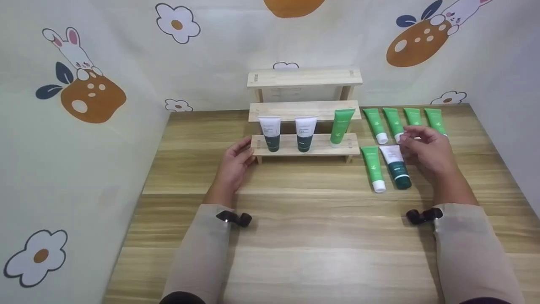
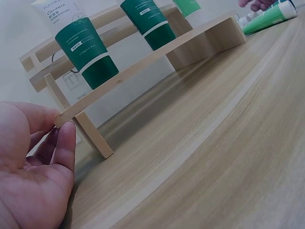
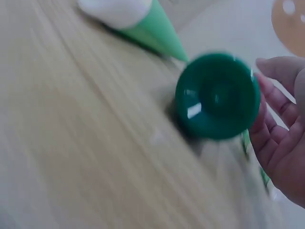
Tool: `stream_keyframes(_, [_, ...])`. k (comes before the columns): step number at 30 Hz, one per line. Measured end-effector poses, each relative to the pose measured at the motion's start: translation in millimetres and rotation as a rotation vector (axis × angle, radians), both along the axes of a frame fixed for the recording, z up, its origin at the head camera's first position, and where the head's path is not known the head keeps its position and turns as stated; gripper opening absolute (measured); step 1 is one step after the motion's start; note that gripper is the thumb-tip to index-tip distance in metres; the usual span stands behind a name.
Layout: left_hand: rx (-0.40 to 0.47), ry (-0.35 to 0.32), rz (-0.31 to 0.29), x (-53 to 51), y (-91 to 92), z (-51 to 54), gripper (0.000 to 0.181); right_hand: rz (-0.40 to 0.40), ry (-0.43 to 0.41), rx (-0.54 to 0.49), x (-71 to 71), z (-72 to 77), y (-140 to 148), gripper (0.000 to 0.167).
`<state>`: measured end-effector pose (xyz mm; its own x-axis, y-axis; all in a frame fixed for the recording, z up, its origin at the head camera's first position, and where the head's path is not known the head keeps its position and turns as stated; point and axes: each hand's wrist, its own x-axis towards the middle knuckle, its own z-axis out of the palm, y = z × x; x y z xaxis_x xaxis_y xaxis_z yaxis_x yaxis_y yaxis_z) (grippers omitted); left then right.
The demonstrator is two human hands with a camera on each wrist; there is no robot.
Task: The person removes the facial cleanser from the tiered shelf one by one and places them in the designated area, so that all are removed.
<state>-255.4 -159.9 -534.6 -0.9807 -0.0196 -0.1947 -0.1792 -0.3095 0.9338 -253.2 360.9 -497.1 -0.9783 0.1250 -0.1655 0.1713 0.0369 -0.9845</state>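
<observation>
My left hand point(image 1: 234, 164) pinches the left end of the lowest step of a wooden three-tier rack point(image 1: 306, 150), thumb above and fingers below in the left wrist view. On that step stand two white-and-dark-green tubes point(image 1: 270, 133) point(image 1: 305, 133) and one light-green tube point(image 1: 341, 126), caps down. My right hand point(image 1: 432, 152) hovers at the upper right of a lying white-and-dark-green tube point(image 1: 396, 166), fingers loosely bent. In the right wrist view this tube's dark green cap point(image 3: 218, 95) hides part of the fingers; no grip on it shows.
A light-green tube point(image 1: 373, 169) lies left of the white-and-green one. Behind them several more light-green tubes point(image 1: 374, 124) lie in a row on the wooden table point(image 1: 320, 236), partly behind my right hand. Patterned cloth walls point(image 1: 211, 71) stand at the back and sides.
</observation>
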Motion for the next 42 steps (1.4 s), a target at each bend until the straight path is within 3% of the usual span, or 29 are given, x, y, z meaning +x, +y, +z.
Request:
stream_keyframes(7, [-0.011,-0.005,-0.003,-0.4,0.4,-0.1,0.047,0.043,0.153,0.075,-0.1,18.5,-33,0.031])
stream_keyframes(13, [-0.022,-0.024,-0.008,0.3,-1.7,-0.5,0.047,0.101,0.258,-0.060,-2.0,25.9,-62,0.030])
stream_keyframes(18, [-0.020,-0.028,-0.002,0.6,-1.5,0.7,0.049,0.144,0.292,-0.101,1.2,37.1,-82,0.033])
stream_keyframes(24, [-0.026,-0.025,0.004,0.5,-0.7,1.2,0.048,0.150,0.325,-0.075,1.8,47.5,-100,0.031])
stream_keyframes(35, [-0.017,-0.024,0.007,1.0,-0.4,0.4,0.049,0.181,0.424,-0.118,-6.2,51.5,-123,0.037])
stream_keyframes(42, [-0.016,-0.007,0.006,0.5,-1.5,-0.9,0.049,0.169,0.409,-0.121,-10.5,56.0,-136,0.037])
